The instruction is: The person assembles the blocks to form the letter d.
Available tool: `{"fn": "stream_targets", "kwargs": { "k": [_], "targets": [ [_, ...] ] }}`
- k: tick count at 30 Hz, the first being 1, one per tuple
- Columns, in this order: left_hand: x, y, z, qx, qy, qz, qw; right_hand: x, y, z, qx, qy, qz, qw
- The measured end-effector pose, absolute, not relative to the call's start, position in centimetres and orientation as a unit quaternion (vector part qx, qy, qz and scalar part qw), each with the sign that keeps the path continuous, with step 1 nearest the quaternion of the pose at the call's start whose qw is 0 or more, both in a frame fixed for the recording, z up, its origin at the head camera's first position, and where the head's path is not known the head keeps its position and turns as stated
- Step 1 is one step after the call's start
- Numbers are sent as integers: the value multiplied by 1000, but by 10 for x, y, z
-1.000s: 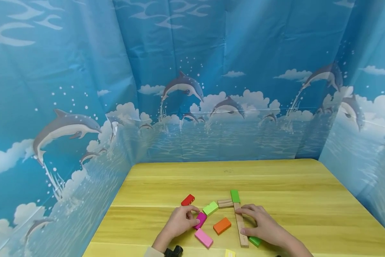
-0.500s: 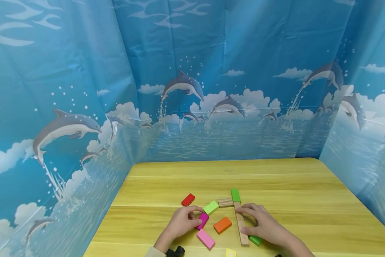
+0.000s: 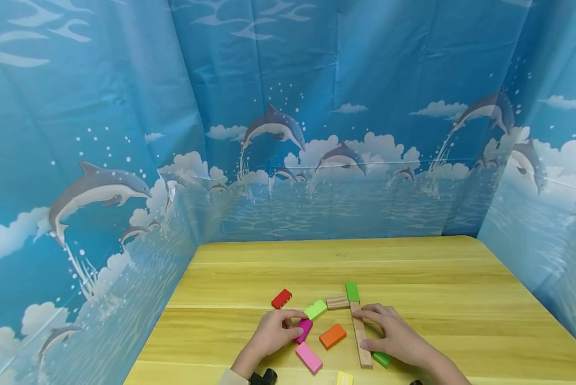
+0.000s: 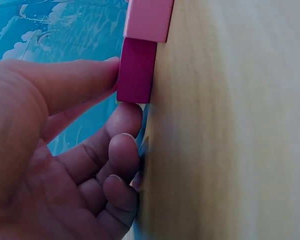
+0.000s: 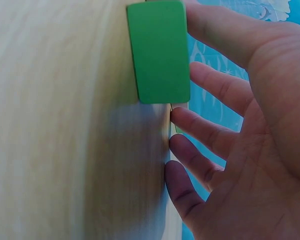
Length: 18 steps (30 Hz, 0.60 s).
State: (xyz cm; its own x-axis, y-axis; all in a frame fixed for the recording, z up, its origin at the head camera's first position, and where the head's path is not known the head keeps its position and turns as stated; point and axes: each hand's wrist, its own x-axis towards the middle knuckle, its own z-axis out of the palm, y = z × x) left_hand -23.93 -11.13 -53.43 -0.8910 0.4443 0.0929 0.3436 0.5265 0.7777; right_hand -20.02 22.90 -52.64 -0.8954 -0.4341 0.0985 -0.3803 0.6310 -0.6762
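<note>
My left hand point(image 3: 271, 332) pinches a magenta block point(image 3: 303, 331) between thumb and index finger; the other fingers curl beside the tabletop in the left wrist view. A pink block point(image 3: 309, 358) adjoins the magenta block's near end, and a lime-green block point(image 3: 315, 310) lies by its far end. On the right, my right hand point(image 3: 395, 334) rests with spread, relaxed fingers along a row of plain wooden blocks point(image 3: 360, 331), thumb and index fingertip touching it. A green block point(image 3: 381, 359) lies beside the row under that hand and shows large in the right wrist view.
An orange block point(image 3: 333, 337) lies between the hands. Farther back are a red block point(image 3: 281, 299), grooved wooden blocks point(image 3: 337, 303) and another green block point(image 3: 352, 292) at the row's far end. A yellow block point(image 3: 344, 378) sits at the front on the wooden table point(image 3: 413, 267).
My left hand has shifted slightly right with the magenta block, and the pink block has moved right as well. The right hand has stayed almost still on the wooden row.
</note>
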Motion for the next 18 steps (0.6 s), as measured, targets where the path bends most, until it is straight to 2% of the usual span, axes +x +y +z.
{"fn": "stream_targets", "kwargs": {
  "k": [18],
  "targets": [
    [-238, -110, -536, 223, 872, 432, 51, -200, 229, -525, -227, 902, -366, 40]
  ]
}}
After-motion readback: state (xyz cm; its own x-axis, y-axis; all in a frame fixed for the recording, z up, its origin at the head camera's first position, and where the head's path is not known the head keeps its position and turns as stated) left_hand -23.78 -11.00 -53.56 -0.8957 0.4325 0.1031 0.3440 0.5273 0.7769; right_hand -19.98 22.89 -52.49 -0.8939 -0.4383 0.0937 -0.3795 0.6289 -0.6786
